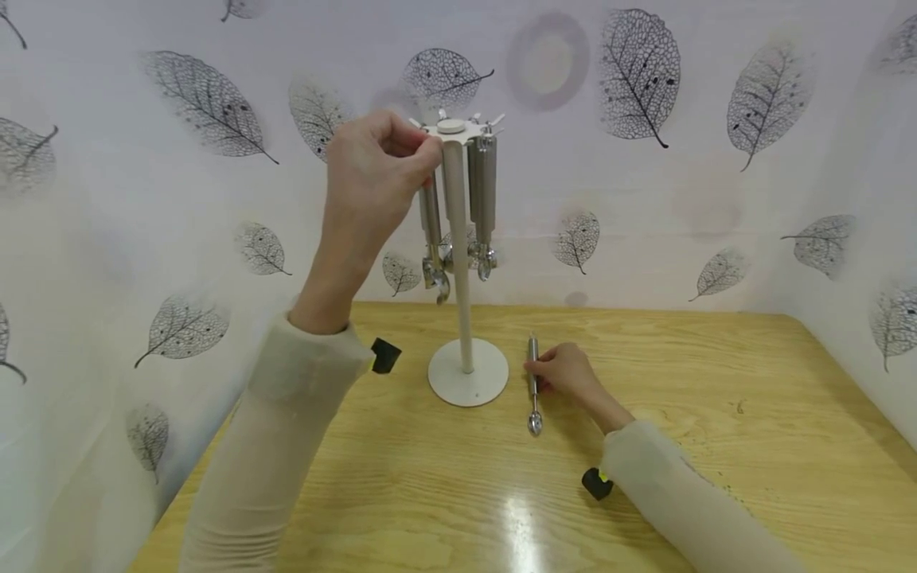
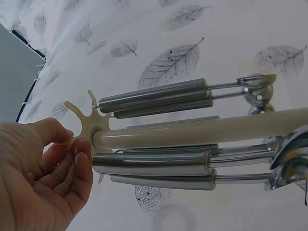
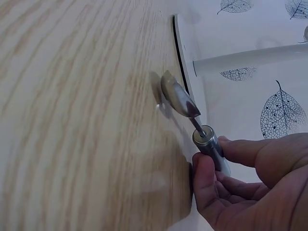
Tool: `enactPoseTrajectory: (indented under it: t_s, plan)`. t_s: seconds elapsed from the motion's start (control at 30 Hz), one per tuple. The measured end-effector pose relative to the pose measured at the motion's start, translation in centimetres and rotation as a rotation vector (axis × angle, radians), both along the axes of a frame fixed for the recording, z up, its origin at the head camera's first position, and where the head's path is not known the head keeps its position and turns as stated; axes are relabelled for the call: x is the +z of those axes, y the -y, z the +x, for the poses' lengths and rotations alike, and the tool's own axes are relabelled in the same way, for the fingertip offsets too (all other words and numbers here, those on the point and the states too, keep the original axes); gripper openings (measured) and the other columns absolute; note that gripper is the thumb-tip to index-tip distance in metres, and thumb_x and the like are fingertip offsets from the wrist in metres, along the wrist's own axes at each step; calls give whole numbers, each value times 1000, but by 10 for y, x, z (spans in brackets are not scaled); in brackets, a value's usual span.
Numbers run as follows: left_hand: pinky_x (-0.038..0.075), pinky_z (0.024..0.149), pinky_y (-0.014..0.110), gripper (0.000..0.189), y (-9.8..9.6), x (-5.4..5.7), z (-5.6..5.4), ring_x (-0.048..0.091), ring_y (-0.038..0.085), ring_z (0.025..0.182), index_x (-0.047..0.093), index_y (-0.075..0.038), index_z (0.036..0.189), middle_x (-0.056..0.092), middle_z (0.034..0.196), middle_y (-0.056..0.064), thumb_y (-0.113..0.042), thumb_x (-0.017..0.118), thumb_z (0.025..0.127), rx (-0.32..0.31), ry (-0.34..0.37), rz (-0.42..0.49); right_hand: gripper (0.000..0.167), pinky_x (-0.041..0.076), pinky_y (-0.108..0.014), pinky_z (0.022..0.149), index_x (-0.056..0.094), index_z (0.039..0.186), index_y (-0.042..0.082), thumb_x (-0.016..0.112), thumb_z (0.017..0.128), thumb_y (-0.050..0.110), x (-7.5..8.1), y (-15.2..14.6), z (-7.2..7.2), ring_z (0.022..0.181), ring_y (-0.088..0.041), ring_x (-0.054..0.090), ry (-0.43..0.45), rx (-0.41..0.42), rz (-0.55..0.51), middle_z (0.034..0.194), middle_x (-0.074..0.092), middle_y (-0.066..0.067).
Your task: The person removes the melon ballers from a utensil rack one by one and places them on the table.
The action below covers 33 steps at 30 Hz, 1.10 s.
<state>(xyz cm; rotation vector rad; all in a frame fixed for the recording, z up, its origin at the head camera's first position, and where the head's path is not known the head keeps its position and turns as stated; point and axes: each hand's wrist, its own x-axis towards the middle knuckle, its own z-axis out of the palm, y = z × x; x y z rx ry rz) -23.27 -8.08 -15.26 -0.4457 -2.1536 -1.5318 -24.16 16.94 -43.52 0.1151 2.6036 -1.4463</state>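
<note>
A white utensil stand (image 1: 461, 263) with a round base rises from the table, and steel-handled scoops (image 1: 485, 191) hang from its star-shaped top. Up at that top my left hand (image 1: 376, 159) pinches one of the hook arms between thumb and fingers. In the left wrist view the hanging handles (image 2: 154, 163) run alongside the pole. Beside the base, on its right, my right hand (image 1: 569, 370) pinches the steel handle of a single scoop (image 1: 534, 422). Its small bowl (image 3: 178, 95) is close over the wood; whether it touches cannot be told.
The wooden table (image 1: 401, 493) reaches back to a leaf-patterned cloth (image 1: 645, 199), which also hangs along the sides. A black block-like piece (image 1: 385, 356) sits at the left cuff and another (image 1: 596, 483) at the right cuff.
</note>
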Motion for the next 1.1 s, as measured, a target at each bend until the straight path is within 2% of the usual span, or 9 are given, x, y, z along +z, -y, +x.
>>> enactPoseTrajectory:
  t_s: [0.33,0.5,0.7,1.1]
  plan:
    - [59,72,26,6,-1,1,0,69,21,75,72,-8,90,74,90,10,-9,73,96,-9,-9,2,21,59,-26,55,74,90,-9,75,96,11,1,2,-1,59,-15,68,-19,7,74,71,72,-12]
    - [58,69,25,5,0,0,0,70,20,74,73,-8,90,74,88,8,-8,72,95,4,-10,2,21,59,-26,53,74,89,-9,76,95,11,-1,4,-2,57,-15,67,-32,19,73,69,71,-12]
    - [57,67,24,6,0,-1,0,69,19,73,73,-8,90,74,87,8,-8,72,95,13,-13,-5,21,58,-26,52,76,87,-7,78,94,13,-3,4,-1,55,-14,66,-37,-8,90,67,71,-9]
    - [59,69,26,5,0,-2,-1,70,21,74,74,-6,92,74,88,8,-8,71,96,9,-25,-9,19,56,-24,52,76,87,-6,77,95,12,-10,2,2,57,-14,65,-94,-30,53,66,70,-7]
